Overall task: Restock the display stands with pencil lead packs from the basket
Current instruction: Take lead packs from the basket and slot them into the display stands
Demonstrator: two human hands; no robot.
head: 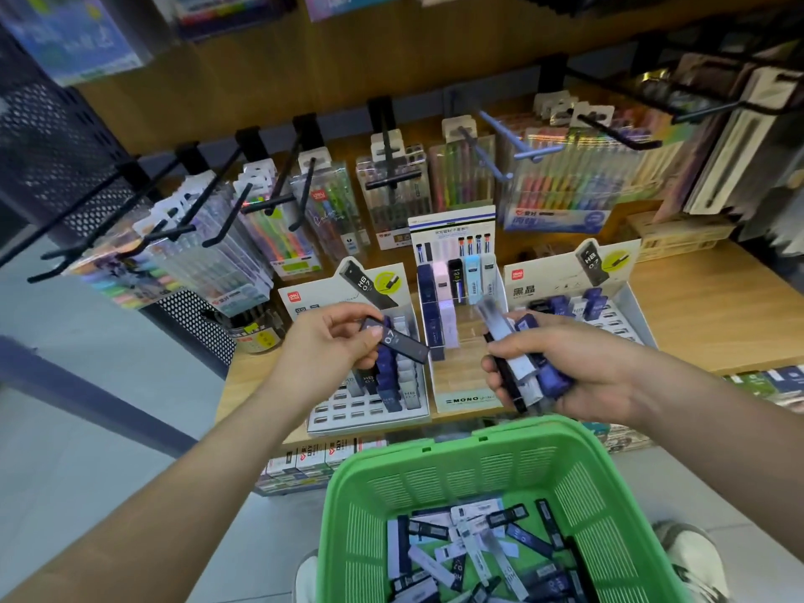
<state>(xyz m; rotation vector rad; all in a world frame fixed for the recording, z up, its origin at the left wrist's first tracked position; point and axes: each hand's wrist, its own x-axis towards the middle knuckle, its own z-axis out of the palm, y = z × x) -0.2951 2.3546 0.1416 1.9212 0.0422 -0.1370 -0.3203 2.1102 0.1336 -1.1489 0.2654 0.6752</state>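
My left hand pinches one dark pencil lead pack marked 0.7, held over the left display stand. My right hand grips a bunch of lead packs, black, white and blue, in front of the middle Mono stand. The right display stand sits behind that hand with several packs in its slots. Below, the green basket holds several loose lead packs at its bottom.
The stands rest on a wooden shelf. Black pegboard hooks with hanging pen packs jut out above the stands. A perforated black panel stands at left. Boxed goods line the lower shelf. My shoes show beside the basket.
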